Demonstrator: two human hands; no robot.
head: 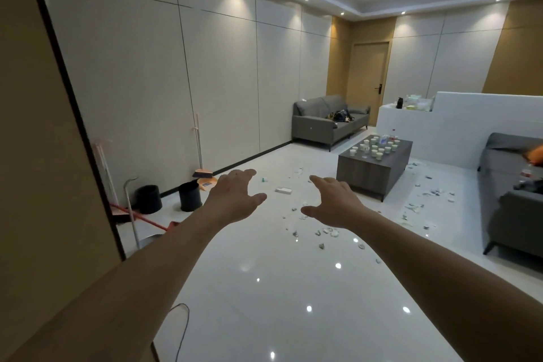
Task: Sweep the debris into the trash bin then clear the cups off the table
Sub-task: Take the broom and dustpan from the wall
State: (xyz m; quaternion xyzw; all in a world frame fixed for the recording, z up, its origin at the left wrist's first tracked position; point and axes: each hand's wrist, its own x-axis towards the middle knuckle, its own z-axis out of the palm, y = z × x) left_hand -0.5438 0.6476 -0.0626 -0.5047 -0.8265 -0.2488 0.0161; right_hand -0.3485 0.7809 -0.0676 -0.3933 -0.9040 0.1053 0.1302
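Note:
Both my arms reach out in front of me over the glossy white floor. My left hand and my right hand are held palm down with fingers apart and hold nothing. Small pale debris lies scattered on the floor beyond my right hand, and more debris lies right of the table. Several white cups stand on the low grey coffee table. Two black trash bins stand by the left wall. An orange broom leans on that wall beside an orange dustpan.
A grey sofa sits at the back wall and another grey sofa at the right. A white partition stands behind the table. A brown wall edge is close on my left. More cleaning tools lean near the bins.

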